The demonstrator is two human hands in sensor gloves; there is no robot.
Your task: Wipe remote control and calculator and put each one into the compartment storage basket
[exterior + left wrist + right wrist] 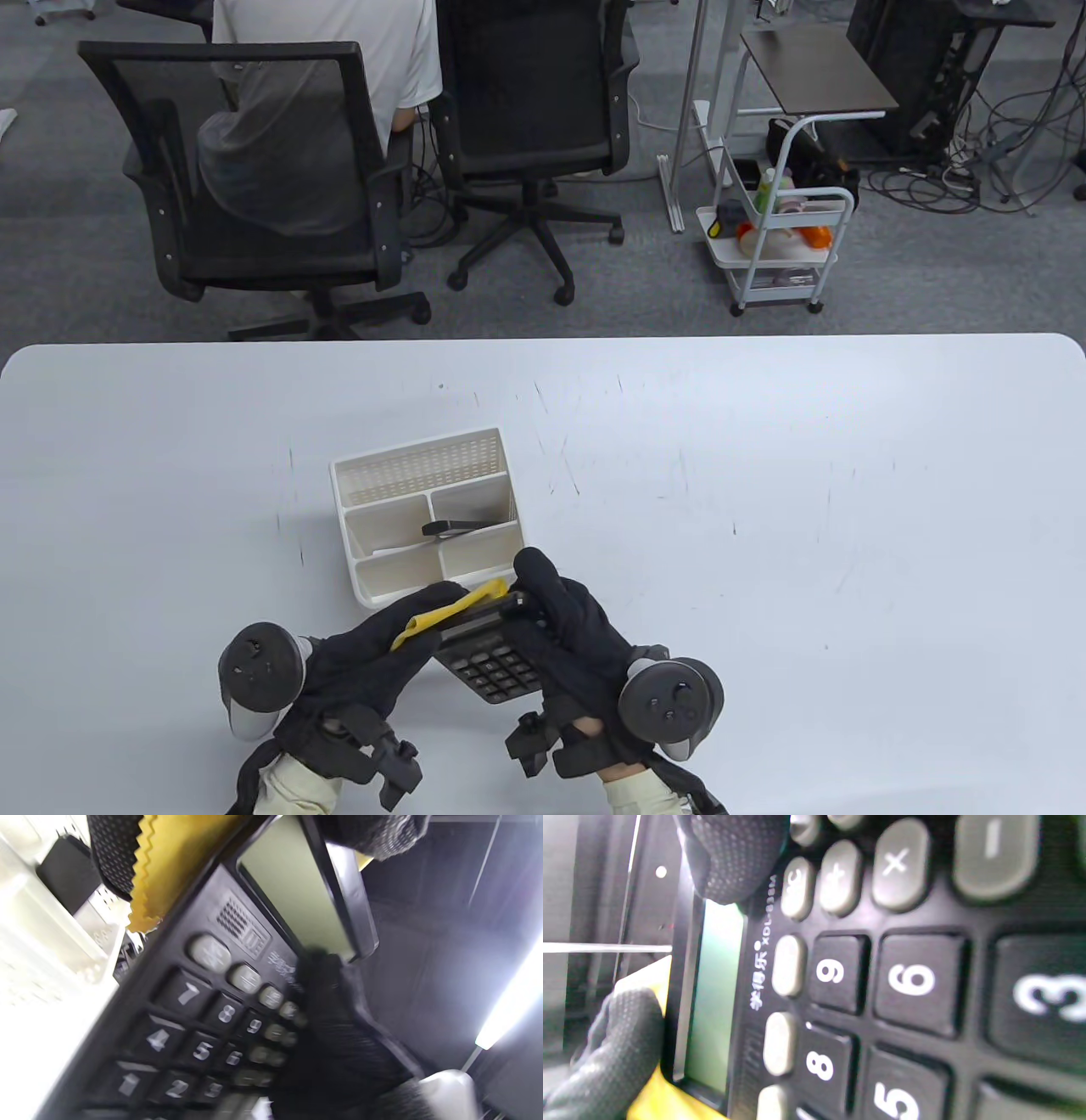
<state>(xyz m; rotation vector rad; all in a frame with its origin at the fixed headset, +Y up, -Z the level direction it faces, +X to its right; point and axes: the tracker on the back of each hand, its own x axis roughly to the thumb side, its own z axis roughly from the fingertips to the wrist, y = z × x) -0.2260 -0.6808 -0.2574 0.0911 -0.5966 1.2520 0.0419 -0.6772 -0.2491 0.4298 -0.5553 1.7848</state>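
I'm holding the black plastic desk calculator with grey keys (490,668) off the near middle of the white table (764,509), just near of the white plastic compartment storage basket (424,518). My right hand (570,632) is clamped along its right edge, thumb on the key face beside the display, while my left hand (386,649) pinches the yellow cloth with a zigzag edge (454,609) against the calculator's far end. It looks light and rigid to me, a smooth case that could slip, so I judge the long side edges the place to grip, clear of the keys and the glassy screen. A slim black remote control (454,529) already lies in the basket's far right compartment. The calculator's far end hides under cloth and gloves, the left wrist view is motion-blurred, and my left fingers are mostly covered.
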